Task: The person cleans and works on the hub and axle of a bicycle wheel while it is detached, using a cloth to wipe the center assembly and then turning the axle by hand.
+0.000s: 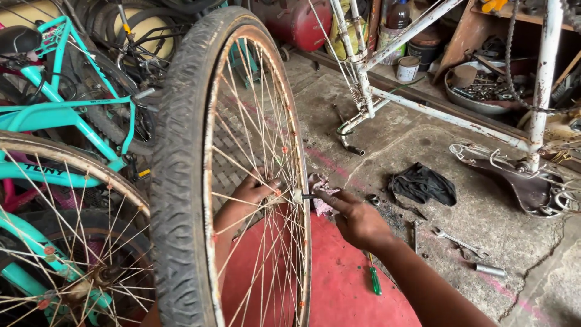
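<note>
Cracked grey concrete floor point(423, 145) spreads under a cluttered bicycle repair shop, and from where the head camera looks down everything sits around one upright bicycle wheel point(230, 169) with a worn tyre and a rusty rim. Left of the wheel leans a turquoise bicycle point(66, 115); right of it stands an upturned white bicycle frame point(423, 112), resting on its brown saddle point(526, 184). On the floor to the right of the wheel lie a black rag point(423, 184), a spanner point(460, 242) and a green-handled screwdriver point(375, 278), the last on a red mat point(339, 284). At the hub, the left hand point(254, 192) reaches through the spokes from the far side, fingers curled about the hub, while the right hand point(357, 221) pinches the protruding axle end point(307, 196) with narrowed fingertips. I'd judge the wheel stiff at the rim, fairly heavy and awkward, its thin spokes easily bent and its rust rough on skin; best held by tyre, rim or axle, not the spokes.
</note>
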